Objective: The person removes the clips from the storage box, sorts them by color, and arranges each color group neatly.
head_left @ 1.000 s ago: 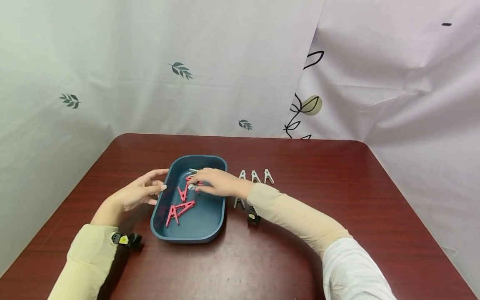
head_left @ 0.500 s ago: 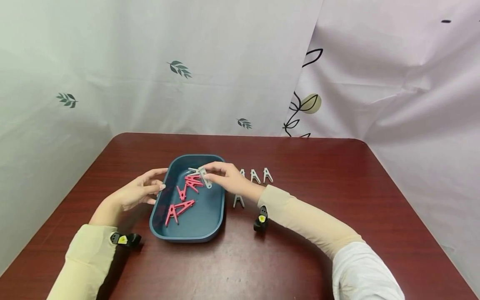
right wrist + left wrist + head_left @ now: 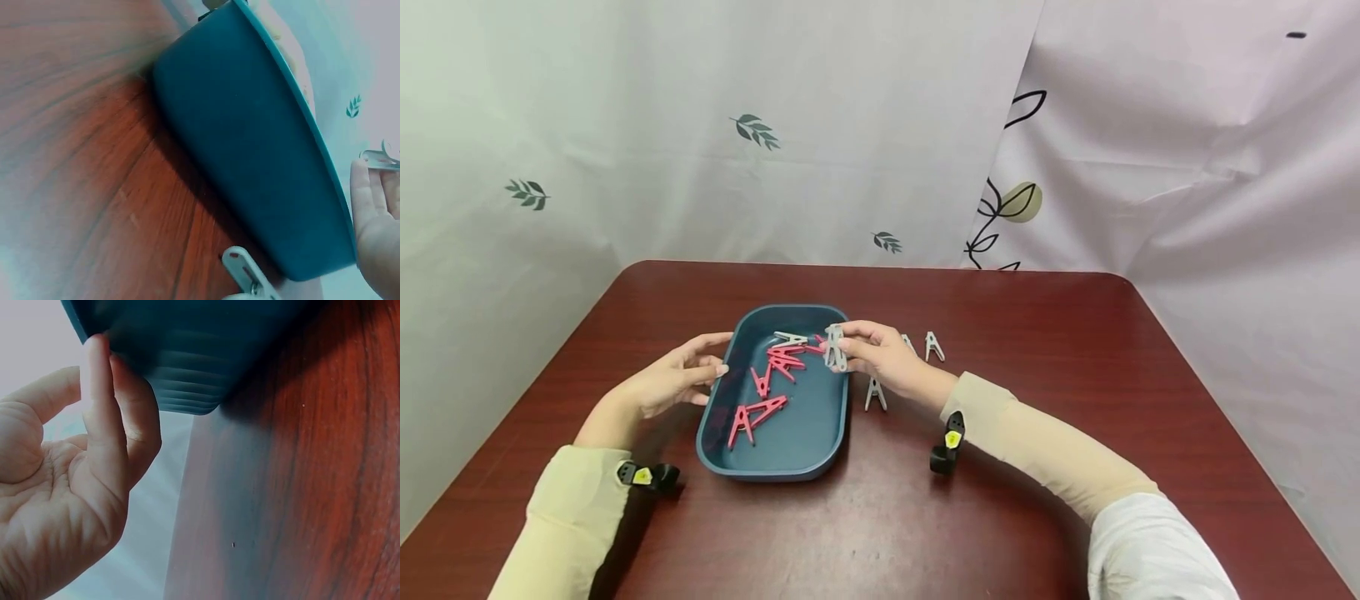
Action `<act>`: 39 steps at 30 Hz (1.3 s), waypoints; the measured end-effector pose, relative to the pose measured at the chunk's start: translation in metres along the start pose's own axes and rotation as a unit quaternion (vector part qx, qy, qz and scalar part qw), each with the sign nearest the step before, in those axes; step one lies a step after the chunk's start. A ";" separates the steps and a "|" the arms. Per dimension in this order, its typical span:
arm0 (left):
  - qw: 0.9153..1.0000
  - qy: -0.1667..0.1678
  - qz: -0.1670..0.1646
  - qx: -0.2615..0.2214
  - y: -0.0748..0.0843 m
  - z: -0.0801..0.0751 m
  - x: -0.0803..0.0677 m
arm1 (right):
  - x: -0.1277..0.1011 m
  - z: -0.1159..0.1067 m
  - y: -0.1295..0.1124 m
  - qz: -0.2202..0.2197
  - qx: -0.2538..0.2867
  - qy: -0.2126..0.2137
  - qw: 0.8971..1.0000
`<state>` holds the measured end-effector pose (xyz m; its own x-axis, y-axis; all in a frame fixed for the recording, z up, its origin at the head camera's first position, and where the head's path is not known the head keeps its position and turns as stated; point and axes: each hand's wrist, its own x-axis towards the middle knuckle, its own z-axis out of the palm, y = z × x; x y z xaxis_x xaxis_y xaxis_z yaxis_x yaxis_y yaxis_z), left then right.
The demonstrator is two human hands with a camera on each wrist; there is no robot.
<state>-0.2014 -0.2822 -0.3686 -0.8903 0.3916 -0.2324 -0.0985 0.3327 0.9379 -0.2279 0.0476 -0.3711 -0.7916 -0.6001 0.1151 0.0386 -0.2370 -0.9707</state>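
1. The right hand [image 3: 883,358] pinches a grey clothes peg [image 3: 834,347] between thumb and fingers, holding it in the air just above the right rim of the blue tray [image 3: 775,467].
2. The left hand [image 3: 673,379] rests against the tray's left wall; its fingers [image 3: 119,419] are loosely bent, touch the ribbed outer side and grip nothing.
3. Inside the tray lie several pink clothes pegs [image 3: 758,412] and one more grey one [image 3: 792,338] near the far wall.
4. Right of the tray, on the worktop [image 3: 1037,350], stand more grey pegs: one [image 3: 875,394] just beside the rim, another [image 3: 934,346] further right.
5. Judged by its look, the held peg is light, stiff plastic with a spring, so it should not slip easily but could snap open if squeezed at the handle ends. A grip across its flat sides near the middle seems safest.
6. The right hand covers part of the peg row behind it, so the count there is uncertain.
7. The right wrist view shows mostly the tray's outer wall, only a sliver of the held peg and one peg [image 3: 247,272] on the worktop; the tray's contents are hidden from both wrist views.
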 end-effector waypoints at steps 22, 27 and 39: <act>1.000 -0.013 -0.002 -0.002 0.000 -0.002 0.002 | -0.039 -0.033 0.000 0.126 0.060 0.056 0.989; 1.000 -0.014 -0.002 -0.004 0.000 -0.002 0.002 | -0.044 -0.039 0.003 0.129 0.050 0.063 0.988; 1.000 -0.011 0.000 0.007 0.000 -0.002 0.002 | -0.053 -0.055 0.005 0.128 -0.011 0.123 0.984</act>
<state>-0.2039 -0.2829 -0.3683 -0.8803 0.4102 -0.2385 -0.0926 0.3444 0.9342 -0.2189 0.1202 -0.3938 -0.8813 -0.4351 -0.1846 0.2441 -0.0845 -0.9661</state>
